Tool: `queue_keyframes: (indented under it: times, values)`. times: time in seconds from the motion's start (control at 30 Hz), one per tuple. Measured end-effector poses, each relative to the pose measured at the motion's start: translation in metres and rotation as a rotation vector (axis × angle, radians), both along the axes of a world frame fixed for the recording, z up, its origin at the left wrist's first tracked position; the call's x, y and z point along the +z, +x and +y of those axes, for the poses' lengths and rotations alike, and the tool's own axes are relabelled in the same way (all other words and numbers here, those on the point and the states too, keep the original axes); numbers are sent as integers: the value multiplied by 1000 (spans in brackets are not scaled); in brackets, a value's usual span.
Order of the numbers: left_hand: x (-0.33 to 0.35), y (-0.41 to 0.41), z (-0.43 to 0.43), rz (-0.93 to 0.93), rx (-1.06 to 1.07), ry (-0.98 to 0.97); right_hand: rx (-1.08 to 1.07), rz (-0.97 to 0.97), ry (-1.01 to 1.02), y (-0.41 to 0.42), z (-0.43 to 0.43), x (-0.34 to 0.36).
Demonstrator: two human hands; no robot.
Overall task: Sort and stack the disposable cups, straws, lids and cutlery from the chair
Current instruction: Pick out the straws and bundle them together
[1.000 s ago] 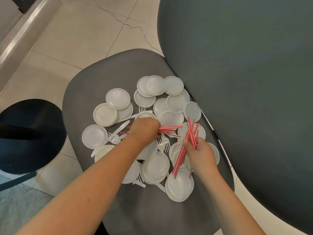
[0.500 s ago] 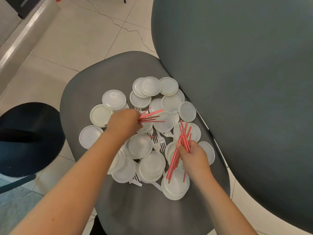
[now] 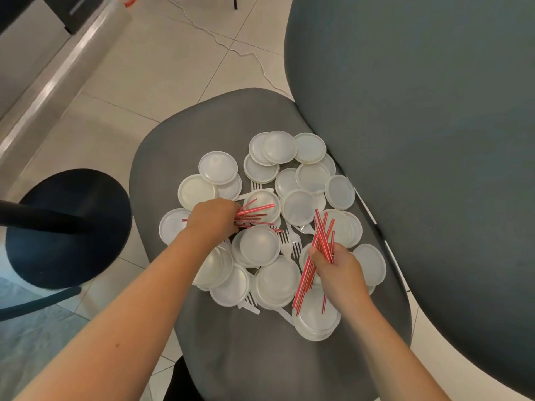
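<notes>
Many white round lids (image 3: 299,206) lie scattered and overlapping on the grey chair seat (image 3: 185,146). White plastic forks (image 3: 291,246) lie among them near the middle. My left hand (image 3: 212,219) is closed on a bunch of red-and-white striped straws (image 3: 256,211) that fan out to the right over the lids. My right hand (image 3: 337,267) grips a second bundle of striped straws (image 3: 321,235), held nearly upright above the lids at the right. No cups are visible.
The chair's large dark backrest (image 3: 419,140) rises at the right. A black round stool or base (image 3: 66,227) stands on the tiled floor (image 3: 162,62) to the left. A thin cable (image 3: 246,53) runs across the floor behind the seat.
My left hand has drawn its straws to the left across the lids and lifted them slightly. My right hand holds its bundle in much the same place.
</notes>
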State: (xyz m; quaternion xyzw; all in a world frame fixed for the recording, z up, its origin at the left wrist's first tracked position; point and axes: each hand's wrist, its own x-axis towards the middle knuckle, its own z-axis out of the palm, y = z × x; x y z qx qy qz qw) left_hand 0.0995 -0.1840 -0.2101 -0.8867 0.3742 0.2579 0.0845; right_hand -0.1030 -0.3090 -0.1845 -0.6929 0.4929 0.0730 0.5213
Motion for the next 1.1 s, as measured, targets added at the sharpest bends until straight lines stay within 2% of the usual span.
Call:
queue_keyframes:
  times: [0.2, 0.43, 0.67, 0.77, 0.87, 1.0, 1.1]
  values:
    - [-1, 4, 3, -18, -6, 46, 6, -28, -1, 1, 3, 1]
    - [9, 4, 9, -44, 5, 10, 23, -36, -8, 3, 5, 8]
    - [39, -10, 25, 53, 31, 72, 87, -37, -19, 5, -1, 23]
    - [51, -22, 34, 143, 89, 71, 139, -32, -32, 0, -1, 34]
    - [74, -40, 48, 315, 283, -18, 160, -38, -31, -2, 1, 56]
    - [108, -72, 63, 499, 457, -155, 80, -61, -28, -8, 9, 90]
    - [134, -95, 77, 615, 601, -337, -22, -88, 41, -16, 22, 113]
